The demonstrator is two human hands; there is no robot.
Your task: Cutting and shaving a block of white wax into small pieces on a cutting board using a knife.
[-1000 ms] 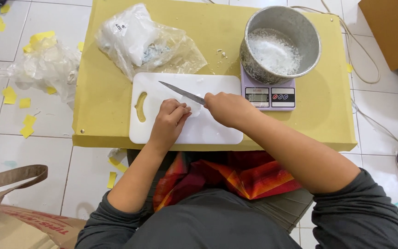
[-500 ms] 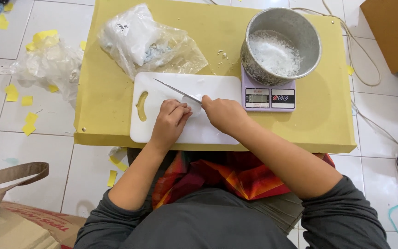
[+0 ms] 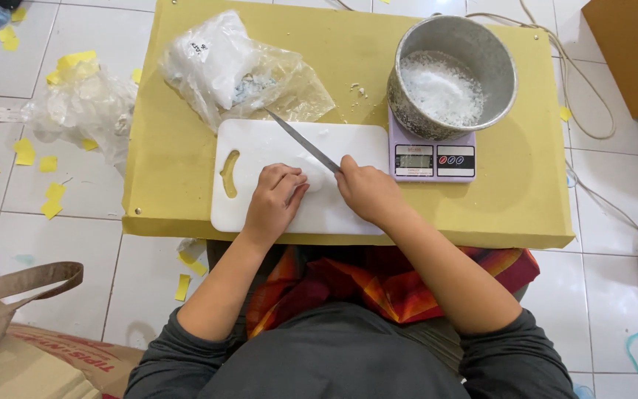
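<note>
A white cutting board (image 3: pixel 252 151) lies on a low yellow table (image 3: pixel 171 155). My left hand (image 3: pixel 273 199) presses down on a white piece on the board, mostly hidden under my fingers. My right hand (image 3: pixel 367 193) grips a knife (image 3: pixel 303 140) whose thin blade points up and left across the board, its edge resting by my left fingertips. A metal pot (image 3: pixel 452 74) holding white shredded bits stands on a small kitchen scale (image 3: pixel 431 159) right of the board.
A clear plastic bag (image 3: pixel 238 70) of white material lies behind the board. Another crumpled plastic bag (image 3: pixel 83 111) and yellow paper scraps lie on the tiled floor at left. A cable (image 3: pixel 592 111) runs at right, a cardboard box (image 3: pixel 633 48) beyond it.
The knife has slid toward me and left across the white piece. My left hand stays pressed on the board.
</note>
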